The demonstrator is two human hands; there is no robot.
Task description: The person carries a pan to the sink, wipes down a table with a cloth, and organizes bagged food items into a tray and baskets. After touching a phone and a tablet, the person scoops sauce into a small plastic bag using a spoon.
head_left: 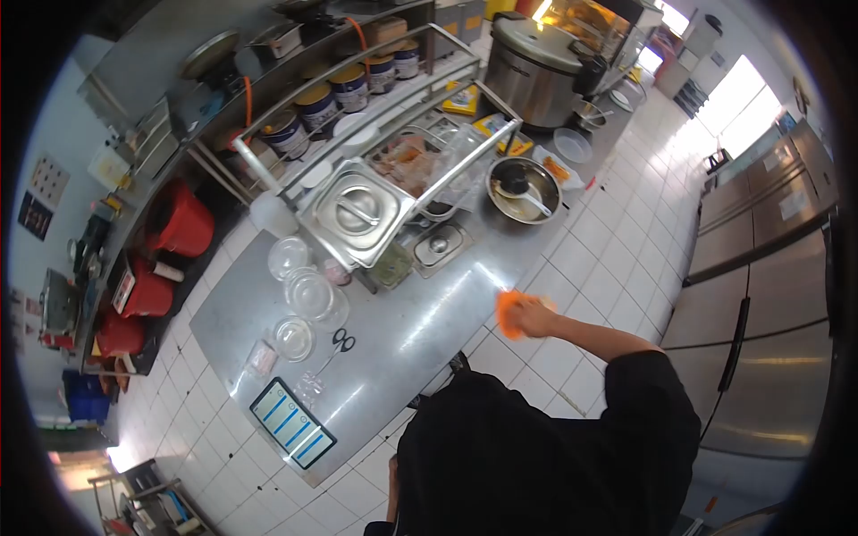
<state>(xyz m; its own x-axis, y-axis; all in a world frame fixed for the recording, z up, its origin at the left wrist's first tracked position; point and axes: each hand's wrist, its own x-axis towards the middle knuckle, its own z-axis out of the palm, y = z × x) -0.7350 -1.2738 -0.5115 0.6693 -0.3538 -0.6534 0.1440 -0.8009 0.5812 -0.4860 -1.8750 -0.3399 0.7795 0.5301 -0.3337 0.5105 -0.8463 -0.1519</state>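
Observation:
My right hand point(536, 319) is closed around a bright orange cloth point(509, 313), held out past the right edge of the steel table point(420, 322). Both the hand and the cloth are slightly blurred. Of my left arm, only a strip of skin point(393, 487) shows beside my black clothing at the bottom; the fingers are hidden. Closest to the cloth on the table are a metal pot point(493, 207) with a white-handled ladle point(534, 198) in it and a small steel lidded container point(440, 246).
Clear plastic lids point(293, 338), black-handled scissors point(343, 339) and a tablet point(292, 422) lie on the table. A metal rack point(268, 174) stands over a lidded steel pan point(357, 213). Behind is a large cooker point(536, 76); steel refrigerators point(760, 339) line the right.

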